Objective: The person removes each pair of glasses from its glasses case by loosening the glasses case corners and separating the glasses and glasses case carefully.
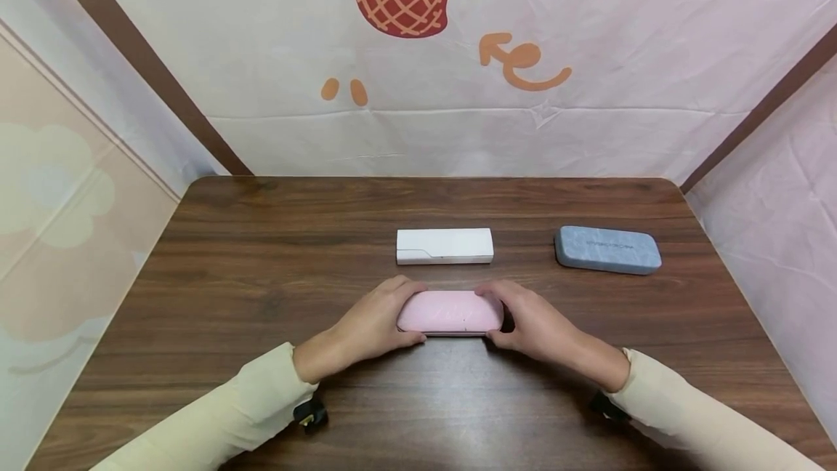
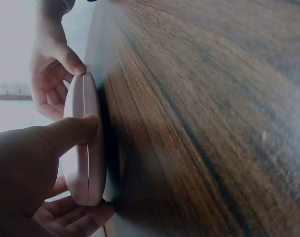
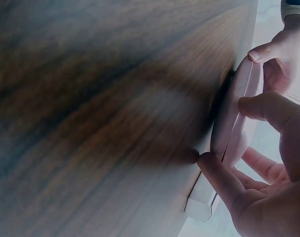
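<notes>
Dark wood-grain worktop point(image 1: 281, 260): before me, a pale printed cloth point(image 1: 275, 42) behind it.
Oblong, rounded pink case point(image 1: 451, 312): mid-worktop, just in front of the flat white box point(image 1: 445, 244); lifted or resting, I can't tell.
Left grip point(image 1: 373, 317): parted to the case's depth, thumb and fingers pinching its left end.
Right grip point(image 1: 541, 322): likewise, on the right end.
Handling: looks light, stiff-shelled, perhaps slick; rounded ends suit a two-handed hold.

one pink case point(image 1: 451, 311), one white case point(image 1: 445, 246), one blue case point(image 1: 608, 251): three cases. one left hand point(image 1: 374, 320), one right hand point(image 1: 538, 322): two hands. two pale sleeves point(image 1: 229, 405). one wooden table point(image 1: 301, 231).
</notes>
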Tool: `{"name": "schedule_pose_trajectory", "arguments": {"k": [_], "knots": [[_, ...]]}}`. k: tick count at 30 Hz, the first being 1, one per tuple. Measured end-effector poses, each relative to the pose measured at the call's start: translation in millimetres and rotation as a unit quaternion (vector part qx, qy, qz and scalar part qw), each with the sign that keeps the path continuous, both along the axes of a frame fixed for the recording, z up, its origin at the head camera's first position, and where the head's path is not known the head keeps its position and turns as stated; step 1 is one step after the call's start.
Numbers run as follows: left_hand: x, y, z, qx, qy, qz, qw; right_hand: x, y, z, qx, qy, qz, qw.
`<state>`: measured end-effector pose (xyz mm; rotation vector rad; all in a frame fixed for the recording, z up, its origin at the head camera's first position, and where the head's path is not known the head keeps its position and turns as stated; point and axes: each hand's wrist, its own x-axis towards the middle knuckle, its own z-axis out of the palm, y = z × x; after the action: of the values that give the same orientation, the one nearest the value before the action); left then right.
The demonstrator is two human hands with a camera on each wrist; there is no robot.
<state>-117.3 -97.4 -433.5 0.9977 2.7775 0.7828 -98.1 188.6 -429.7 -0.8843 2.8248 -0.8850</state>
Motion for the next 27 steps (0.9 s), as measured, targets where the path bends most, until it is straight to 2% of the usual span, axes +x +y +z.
{"name": "schedule_pose_trajectory", "arguments": {"k": [11,19,27], "knots": [[-2.4,-3.8,-2.2,0.009,-0.015,-0.010,0.9998,-1.6,-0.6,0.0,-0.001,-0.010,0.002,1.000],[-4.5,-5.1,-2.7,0.015,-0.024,-0.020,0.9994,-3.7,-2.0,-4.4,0.005,0.015,0.014,1.000],[-4.1,-7.0,-6.8,0.034,-0.023,-0.020,0.9989,-4.2,-4.2,-4.8,0.031,0.016,0.014,0.999]]}}
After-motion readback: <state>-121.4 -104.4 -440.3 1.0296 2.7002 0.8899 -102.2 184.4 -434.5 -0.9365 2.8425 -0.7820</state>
